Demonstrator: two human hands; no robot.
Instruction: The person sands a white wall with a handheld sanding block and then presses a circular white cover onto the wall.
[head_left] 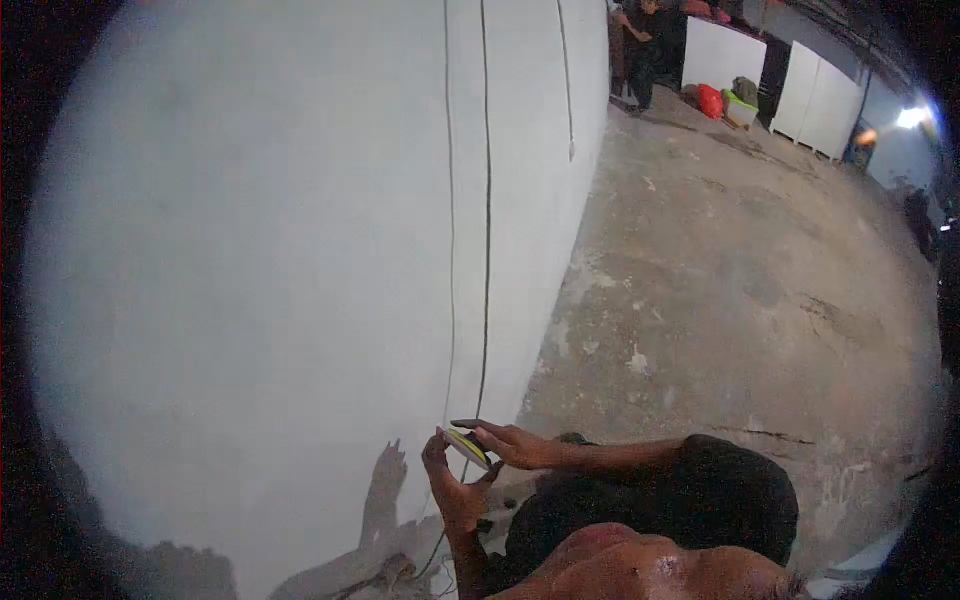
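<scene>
The fingers of the right hand [515, 445] stretch out flat over the top of a small flat object with a yellow-green face [467, 448], the fingertips reaching past its far end toward the wall. The left hand [455, 495] comes up from below, its thumb and fingers curled around the near and lower edge of the same object. So both hands grasp it between them, the right from above, the left from beneath; the object sits tilted, its bright face turned up and toward the person. What the object is cannot be told at this size.

The hands hang just in front of the foot of a large white wall [280, 260], close to it but apart from it. Their shadow [385, 490] falls on the wall's lower part, to the left of the left hand. Two thin dark cables [487, 200] run down the wall and end near the hands; a third, shorter one [567, 80] hangs farther along.

To the right of the wall spreads a rough, stained concrete floor [740, 290], cracked and patched with pale marks. At the floor's far end stand white panels [820, 100], a red bundle [709, 100] and another person in dark clothes [645, 50] beside the wall's far corner. A bright lamp [912, 117] glares at the upper right.
</scene>
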